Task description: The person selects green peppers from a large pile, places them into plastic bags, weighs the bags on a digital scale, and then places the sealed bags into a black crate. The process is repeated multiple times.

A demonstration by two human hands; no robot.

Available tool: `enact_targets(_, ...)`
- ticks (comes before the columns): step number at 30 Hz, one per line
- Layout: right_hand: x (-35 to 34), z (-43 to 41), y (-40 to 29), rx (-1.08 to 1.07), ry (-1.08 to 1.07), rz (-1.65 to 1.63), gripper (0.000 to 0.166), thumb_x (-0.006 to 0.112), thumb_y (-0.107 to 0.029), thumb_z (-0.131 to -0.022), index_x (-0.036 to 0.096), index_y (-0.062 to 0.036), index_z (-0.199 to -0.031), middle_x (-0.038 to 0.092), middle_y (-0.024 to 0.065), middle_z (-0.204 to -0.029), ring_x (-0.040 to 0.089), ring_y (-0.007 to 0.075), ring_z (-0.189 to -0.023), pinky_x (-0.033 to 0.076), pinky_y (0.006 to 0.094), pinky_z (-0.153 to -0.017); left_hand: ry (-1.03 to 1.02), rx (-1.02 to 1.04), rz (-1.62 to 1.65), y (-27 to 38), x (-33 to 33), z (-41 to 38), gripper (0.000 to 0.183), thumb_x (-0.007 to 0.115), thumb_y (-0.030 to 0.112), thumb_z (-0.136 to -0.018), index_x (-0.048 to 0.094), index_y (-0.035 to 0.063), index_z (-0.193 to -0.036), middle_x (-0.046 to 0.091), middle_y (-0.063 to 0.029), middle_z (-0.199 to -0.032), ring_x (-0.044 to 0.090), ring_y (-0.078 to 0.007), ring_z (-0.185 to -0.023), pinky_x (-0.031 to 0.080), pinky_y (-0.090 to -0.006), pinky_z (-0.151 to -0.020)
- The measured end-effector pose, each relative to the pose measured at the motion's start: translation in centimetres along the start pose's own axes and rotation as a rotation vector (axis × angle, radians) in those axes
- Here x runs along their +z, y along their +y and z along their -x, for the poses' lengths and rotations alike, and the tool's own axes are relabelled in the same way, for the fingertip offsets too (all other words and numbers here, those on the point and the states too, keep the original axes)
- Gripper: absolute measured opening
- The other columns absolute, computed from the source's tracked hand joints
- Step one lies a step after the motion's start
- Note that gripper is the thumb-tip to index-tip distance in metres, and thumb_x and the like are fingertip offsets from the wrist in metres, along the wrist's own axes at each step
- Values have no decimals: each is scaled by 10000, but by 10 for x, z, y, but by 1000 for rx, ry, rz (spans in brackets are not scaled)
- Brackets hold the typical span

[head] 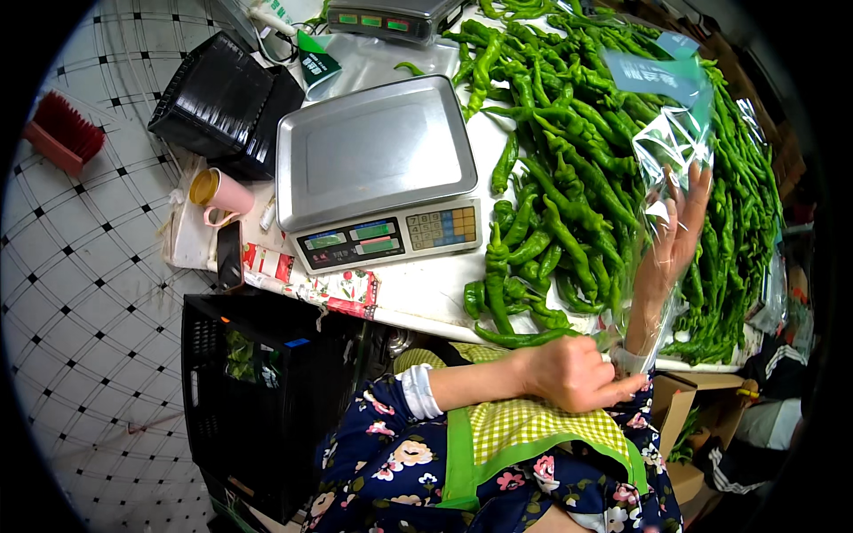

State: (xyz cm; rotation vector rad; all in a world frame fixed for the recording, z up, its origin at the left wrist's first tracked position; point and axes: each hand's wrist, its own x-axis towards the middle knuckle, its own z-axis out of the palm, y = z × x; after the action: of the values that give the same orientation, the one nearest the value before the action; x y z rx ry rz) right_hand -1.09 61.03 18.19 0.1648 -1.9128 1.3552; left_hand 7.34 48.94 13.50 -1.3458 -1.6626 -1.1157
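Note:
My right hand (pixel 680 230) reaches up inside a clear plastic bag (pixel 670 150) with a green and blue printed end. Its fingers are extended, slightly apart, over a large heap of long green peppers (pixel 586 166). The bag reaches down around my right wrist. My left hand (pixel 580 376) is closed in front of the apron, its thumb and forefinger pinching the bag's lower edge beside that wrist. A digital scale with a bare metal pan (pixel 376 150) stands left of the peppers on the white table.
Black plastic trays (pixel 213 93) are stacked behind a pink mug (pixel 230 196) at the table's left. A second scale (pixel 393 20) and flat clear bags (pixel 400 56) lie farther back. A black crate (pixel 266 400) stands below the table's front edge, and a cardboard box (pixel 673 406) at lower right.

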Motion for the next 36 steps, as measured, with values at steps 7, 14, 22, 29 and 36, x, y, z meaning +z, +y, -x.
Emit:
enact_targets(7, 84, -22, -19, -88, -214, -297, 500, 521, -104, -916, 398, -20, -1393, 486, 169, -1361, 498, 283, -1221, 439, 387, -993, -101, -119, -559, -66, -70, -28, 228, 646, 225, -858, 703, 131, -1058, 288, 69, -513, 340, -84, -413, 268, -252, -362)
enact_targets(14, 75, 133, -13, -218, -1015, -279, 517, 579, -43, -813, 499, -43, -1324, 469, 186, -1358, 497, 285, -1227, 397, 398, -1041, 762, -421, -838, -100, -235, -35, 222, 603, 7, -870, 680, 9, -1078, 649, -25, -693, 400, -27, -446, 290, -181, -408)
enact_targets(22, 80, 157, 72, -320, -1134, 602, 386, 538, -357, -887, 613, -60, -652, 591, 47, -721, 521, 209, -868, 441, 372, -908, 1120, -129, -1277, -25, -382, -25, 203, 611, 128, -876, 684, -50, -808, 641, -92, -613, 425, -79, -374, 356, -204, -367)
enact_targets(29, 68, 144, 79, -373, -864, 658, 181, 620, -124, -789, 609, -60, -958, 602, 57, -1015, 529, 225, -1060, 376, 389, -935, 1045, -67, -1312, -14, -381, 13, 292, 627, 213, -909, 682, -70, -866, 605, -90, -575, 406, -58, -357, 324, -185, -306)
enact_targets(36, 78, 160, 49, -307, -830, 675, 466, 600, -213, -852, 526, -82, -1293, 550, 64, -908, 518, 222, -907, 387, 374, -882, 1134, -164, -1289, -25, -389, 43, 333, 673, 265, -883, 698, -67, -870, 636, -50, -652, 436, -57, -406, 394, -186, -370)
